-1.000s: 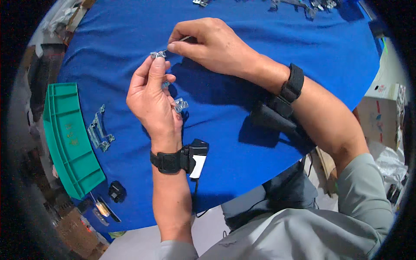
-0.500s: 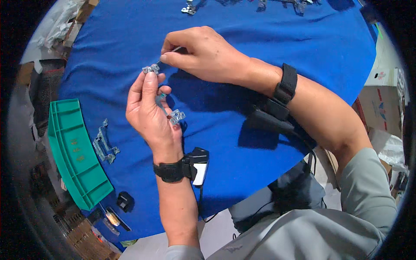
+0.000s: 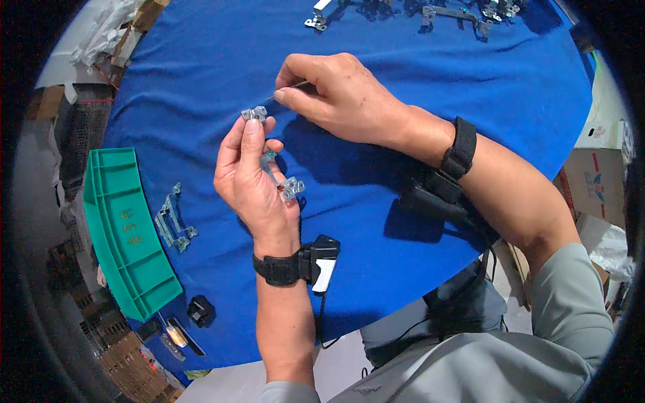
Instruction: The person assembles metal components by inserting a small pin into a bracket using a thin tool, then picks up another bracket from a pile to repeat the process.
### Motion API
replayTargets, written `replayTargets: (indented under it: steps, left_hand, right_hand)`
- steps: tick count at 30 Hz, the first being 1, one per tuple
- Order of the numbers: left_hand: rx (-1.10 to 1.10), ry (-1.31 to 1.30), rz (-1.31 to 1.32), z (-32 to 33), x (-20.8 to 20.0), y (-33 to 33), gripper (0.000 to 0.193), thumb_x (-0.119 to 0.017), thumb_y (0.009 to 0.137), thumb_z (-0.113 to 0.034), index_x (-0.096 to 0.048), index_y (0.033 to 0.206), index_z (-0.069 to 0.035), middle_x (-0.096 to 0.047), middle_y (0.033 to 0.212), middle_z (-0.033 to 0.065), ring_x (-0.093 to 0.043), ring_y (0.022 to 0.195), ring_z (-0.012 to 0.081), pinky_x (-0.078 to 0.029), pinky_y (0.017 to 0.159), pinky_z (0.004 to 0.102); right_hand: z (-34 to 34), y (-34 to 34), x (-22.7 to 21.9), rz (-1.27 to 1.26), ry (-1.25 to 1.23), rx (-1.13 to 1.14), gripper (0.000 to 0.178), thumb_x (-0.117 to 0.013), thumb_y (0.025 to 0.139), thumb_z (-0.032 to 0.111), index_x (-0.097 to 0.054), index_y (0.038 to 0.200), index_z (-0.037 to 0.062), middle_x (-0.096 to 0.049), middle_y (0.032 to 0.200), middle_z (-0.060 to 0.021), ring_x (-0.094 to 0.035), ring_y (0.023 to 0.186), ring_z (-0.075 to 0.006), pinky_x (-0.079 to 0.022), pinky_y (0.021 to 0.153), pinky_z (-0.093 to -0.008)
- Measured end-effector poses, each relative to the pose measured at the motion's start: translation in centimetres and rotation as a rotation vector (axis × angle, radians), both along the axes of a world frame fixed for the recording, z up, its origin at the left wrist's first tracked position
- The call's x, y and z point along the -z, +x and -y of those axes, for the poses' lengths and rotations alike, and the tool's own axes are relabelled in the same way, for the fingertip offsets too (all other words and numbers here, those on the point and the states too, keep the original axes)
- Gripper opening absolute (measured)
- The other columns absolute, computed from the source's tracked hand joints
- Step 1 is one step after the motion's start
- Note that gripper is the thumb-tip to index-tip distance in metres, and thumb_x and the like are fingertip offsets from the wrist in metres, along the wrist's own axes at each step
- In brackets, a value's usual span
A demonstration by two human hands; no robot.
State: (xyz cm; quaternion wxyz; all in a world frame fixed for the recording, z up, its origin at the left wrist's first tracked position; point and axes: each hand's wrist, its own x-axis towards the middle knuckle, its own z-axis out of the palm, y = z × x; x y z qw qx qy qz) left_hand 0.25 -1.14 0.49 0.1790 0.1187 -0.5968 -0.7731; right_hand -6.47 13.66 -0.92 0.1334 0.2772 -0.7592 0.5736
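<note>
1. The left forearm rose from the lower edge, a black wrist strap (image 3: 285, 267) with a small black-and-white device (image 3: 322, 258) fastened at the wrist.
2. The left hand (image 3: 252, 185) was held upright above the blue cloth (image 3: 470, 74), palm toward the camera. Thumb and forefinger pinched a small metal bracket (image 3: 254, 114) at the fingertips. A second small metal part (image 3: 291, 189) sat against the palm side of the same hand, under the curled lower fingers.
3. The right forearm crossed in from the right, with a black strap (image 3: 460, 148) at the wrist and a dark device (image 3: 437, 198) beneath it.
4. The right hand (image 3: 342, 97) was closed in a pinch on a thin metal pin (image 3: 295, 85), its tip pointing left toward the bracket, near it but apart.
5. To the left lay a green plastic tray (image 3: 124, 228), with a loose metal hinge piece (image 3: 171, 218) just beside it on the cloth.
6. At the far edge of the cloth lay further metal fittings (image 3: 443, 12), well apart from both hands.
</note>
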Motion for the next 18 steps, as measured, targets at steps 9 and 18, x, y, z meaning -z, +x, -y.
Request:
replayTargets:
  steps: [9, 18]
  left_hand:
    - [0.011, -0.031, 0.003, 0.1, 0.4, 0.1, 0.019, -0.066, 0.094, -0.008, -0.064, 0.108, 0.003, -0.07, 0.1, 0.014, -0.07, 0.085, 0.0176, -0.055, 0.06, 0.023]
    - [-0.034, -0.143, 0.052, -0.6, -0.3, 0.0, 0.024, -0.071, 0.09, -0.015, -0.067, 0.108, 0.0, -0.073, 0.092, 0.0104, -0.064, 0.063, 0.0082, -0.034, 0.04, 0.0156]
  right_hand:
    - [0.2, 0.1, 0.4, -0.079, 0.032, -0.049, 0.016, -0.063, 0.086, 0.016, -0.063, 0.09, 0.0011, -0.065, 0.072, -0.0204, -0.066, 0.07, -0.0385, -0.052, 0.063, -0.0451]
    - [0.5, -0.4, 0.8, -0.146, 0.043, -0.035, 0.014, -0.063, 0.085, 0.016, -0.064, 0.088, 0.0028, -0.066, 0.076, -0.0191, -0.066, 0.072, -0.039, -0.053, 0.064, -0.0456]
